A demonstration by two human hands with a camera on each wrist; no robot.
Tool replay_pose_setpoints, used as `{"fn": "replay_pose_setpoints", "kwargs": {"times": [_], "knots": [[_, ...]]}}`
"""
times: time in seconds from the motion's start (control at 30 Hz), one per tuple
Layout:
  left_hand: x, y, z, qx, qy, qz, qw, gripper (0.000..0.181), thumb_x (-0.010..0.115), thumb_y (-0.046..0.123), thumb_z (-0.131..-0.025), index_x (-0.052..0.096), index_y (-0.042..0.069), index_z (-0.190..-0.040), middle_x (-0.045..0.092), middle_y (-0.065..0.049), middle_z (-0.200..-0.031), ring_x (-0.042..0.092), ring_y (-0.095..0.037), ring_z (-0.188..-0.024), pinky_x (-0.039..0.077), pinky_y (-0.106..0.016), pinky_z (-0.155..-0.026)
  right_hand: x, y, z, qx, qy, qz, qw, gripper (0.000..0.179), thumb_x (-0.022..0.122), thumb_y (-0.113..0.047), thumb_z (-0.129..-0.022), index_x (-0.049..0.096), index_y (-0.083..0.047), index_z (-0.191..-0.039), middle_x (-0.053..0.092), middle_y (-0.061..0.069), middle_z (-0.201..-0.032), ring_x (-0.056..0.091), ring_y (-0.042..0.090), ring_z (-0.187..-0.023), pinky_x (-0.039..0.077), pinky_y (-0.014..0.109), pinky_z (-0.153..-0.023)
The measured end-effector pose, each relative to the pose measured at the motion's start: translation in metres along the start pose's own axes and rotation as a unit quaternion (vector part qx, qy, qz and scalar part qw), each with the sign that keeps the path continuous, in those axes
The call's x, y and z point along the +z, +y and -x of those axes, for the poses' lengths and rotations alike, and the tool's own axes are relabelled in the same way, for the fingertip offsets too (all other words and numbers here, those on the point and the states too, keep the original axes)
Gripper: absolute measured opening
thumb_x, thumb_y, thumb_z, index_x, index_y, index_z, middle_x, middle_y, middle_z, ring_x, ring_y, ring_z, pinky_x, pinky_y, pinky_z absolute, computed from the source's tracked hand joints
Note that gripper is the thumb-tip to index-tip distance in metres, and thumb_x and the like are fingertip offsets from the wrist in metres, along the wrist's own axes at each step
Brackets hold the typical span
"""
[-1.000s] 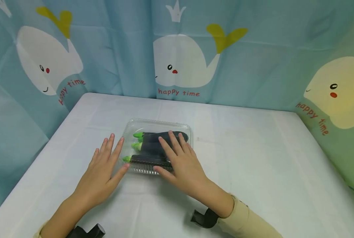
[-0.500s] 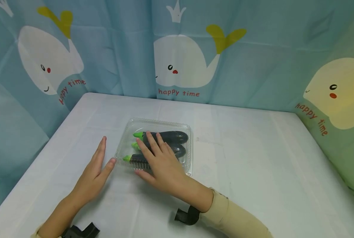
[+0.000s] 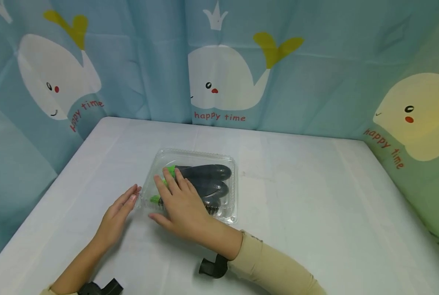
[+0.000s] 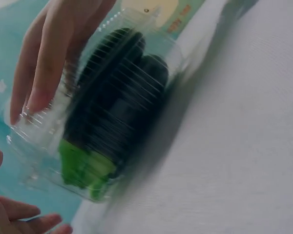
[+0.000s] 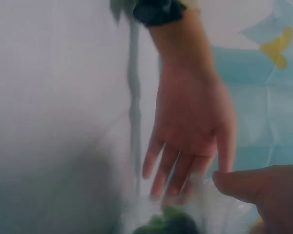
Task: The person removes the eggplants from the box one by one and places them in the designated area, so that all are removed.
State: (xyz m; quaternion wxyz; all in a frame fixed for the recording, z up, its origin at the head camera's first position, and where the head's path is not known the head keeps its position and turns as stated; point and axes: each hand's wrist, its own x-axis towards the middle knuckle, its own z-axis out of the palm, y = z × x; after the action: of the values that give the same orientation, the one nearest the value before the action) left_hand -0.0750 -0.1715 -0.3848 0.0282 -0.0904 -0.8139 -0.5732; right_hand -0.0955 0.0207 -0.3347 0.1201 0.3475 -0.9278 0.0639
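Note:
A clear plastic clamshell box [image 3: 229, 160] lies on the white table and holds three dark eggplants [image 3: 204, 172] with green stems [image 3: 170, 170]. My right hand [image 3: 175, 196] lies flat on the left part of the lid, fingers straight over the stem ends. My left hand [image 3: 121, 207] rests on the table beside the box, its straight fingertips touching the box's left edge. In the left wrist view the box [image 4: 112, 112] appears blurred, with right-hand fingers [image 4: 41, 68] on top. The right wrist view shows the left hand [image 5: 190, 122] palm-on at the box's edge.
The white table [image 3: 315, 196] stretches out to the right and toward the back. A blue curtain with white whales [image 3: 223, 78] hangs close behind and on both sides. Black wrist mounts [image 3: 212, 268] sit near the table's front edge.
My right hand has slid left along the lid, from the eggplants' rounded ends to their stem ends. The left hand has pulled back left, and its fingertips now meet the box's edge.

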Motion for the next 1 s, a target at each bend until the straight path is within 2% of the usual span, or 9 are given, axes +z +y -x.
{"fn": "replay_pose_setpoints", "kwargs": {"times": [0.17,0.27,0.4,0.5,0.6,0.67,0.73,0.9,1.0], "knots": [[0.005,-0.005,0.0,-0.045,-0.005,0.013,0.9989,0.048,0.03,0.025,-0.102,0.034,-0.009,-0.136,0.035,-0.024,-0.139,0.037,-0.03,-0.124,0.037,-0.003,-0.084,0.006,-0.002,-0.011,-0.007,0.007,0.012,0.9999,0.087,0.061,-0.054,-0.082,0.029,0.001,-0.141,0.03,0.021,-0.144,0.028,0.037,-0.131,0.028,0.04,-0.108],[0.006,-0.006,0.0,-0.05,0.002,0.019,0.9985,0.047,0.031,0.025,-0.102,0.037,-0.008,-0.135,0.039,-0.024,-0.137,0.043,-0.011,-0.117,0.039,-0.005,-0.083,0.008,-0.003,-0.014,-0.006,0.008,0.017,0.9998,0.09,0.064,-0.054,-0.08,0.031,0.005,-0.139,0.032,0.023,-0.141,0.03,0.037,-0.13,0.026,0.038,-0.109],[0.006,-0.008,-0.001,-0.051,0.01,0.021,0.9984,0.045,0.032,0.026,-0.102,0.042,-0.007,-0.132,0.043,-0.022,-0.135,0.042,0.01,-0.106,0.04,-0.007,-0.082,0.007,-0.006,-0.017,0.008,-0.004,0.029,0.9996,0.093,0.062,-0.056,-0.079,0.029,0.009,-0.138,0.034,0.024,-0.14,0.031,0.035,-0.13,0.026,0.037,-0.109],[0.005,-0.011,-0.002,-0.065,0.009,0.04,0.9971,0.047,0.033,0.028,-0.102,0.043,-0.007,-0.131,0.047,-0.018,-0.132,0.044,0.009,-0.103,0.042,-0.009,-0.082,0.007,-0.008,-0.019,0.018,-0.019,0.034,0.9991,0.096,0.06,-0.058,-0.08,0.028,0.011,-0.138,0.034,0.026,-0.139,0.031,0.034,-0.13,0.027,0.037,-0.109],[0.001,-0.013,-0.003,-0.094,-0.006,0.092,0.9912,0.049,0.037,0.03,-0.101,0.042,-0.008,-0.131,0.053,-0.006,-0.124,0.05,0.001,-0.1,0.046,-0.014,-0.08,0.008,-0.01,-0.02,0.027,-0.034,0.034,0.9985,0.097,0.058,-0.06,-0.08,0.027,0.011,-0.138,0.034,0.026,-0.139,0.029,0.033,-0.131,0.026,0.036,-0.109],[-0.003,-0.015,-0.004,-0.118,-0.023,0.142,0.9826,0.05,0.042,0.03,-0.099,0.042,-0.008,-0.131,0.057,0.001,-0.115,0.054,-0.006,-0.094,0.048,-0.019,-0.078,0.009,-0.01,-0.021,0.033,-0.04,0.035,0.998,0.097,0.057,-0.061,-0.08,0.027,0.011,-0.138,0.034,0.025,-0.14,0.029,0.032,-0.131,0.025,0.036,-0.11],[-0.008,-0.018,-0.005,-0.136,-0.047,0.191,0.971,0.045,0.045,0.028,-0.098,0.045,-0.003,-0.131,0.057,0.003,-0.108,0.055,-0.009,-0.091,0.05,-0.021,-0.078,0.01,-0.011,-0.022,0.037,-0.043,0.037,0.9977,0.099,0.056,-0.062,-0.08,0.026,0.011,-0.138,0.034,0.024,-0.14,0.029,0.032,-0.131,0.024,0.035,-0.11],[-0.021,-0.024,-0.009,-0.151,-0.113,0.298,0.9355,0.021,0.047,0.017,-0.098,0.057,0.013,-0.116,0.056,-0.004,-0.102,0.057,-0.013,-0.088,0.05,-0.022,-0.08,0.012,-0.011,-0.022,0.041,-0.037,0.042,0.9976,0.098,0.055,-0.064,-0.08,0.028,0.011,-0.138,0.035,0.023,-0.14,0.03,0.032,-0.131,0.024,0.035,-0.11],[-0.027,-0.026,-0.009,-0.151,-0.137,0.337,0.919,0.018,0.046,0.01,-0.097,0.06,0.013,-0.108,0.058,-0.004,-0.1,0.059,-0.013,-0.089,0.051,-0.023,-0.082,0.013,-0.012,-0.022,0.036,-0.031,0.055,0.9973,0.094,0.053,-0.065,-0.08,0.035,0.01,-0.135,0.037,0.023,-0.138,0.032,0.032,-0.13,0.025,0.035,-0.11]]}}
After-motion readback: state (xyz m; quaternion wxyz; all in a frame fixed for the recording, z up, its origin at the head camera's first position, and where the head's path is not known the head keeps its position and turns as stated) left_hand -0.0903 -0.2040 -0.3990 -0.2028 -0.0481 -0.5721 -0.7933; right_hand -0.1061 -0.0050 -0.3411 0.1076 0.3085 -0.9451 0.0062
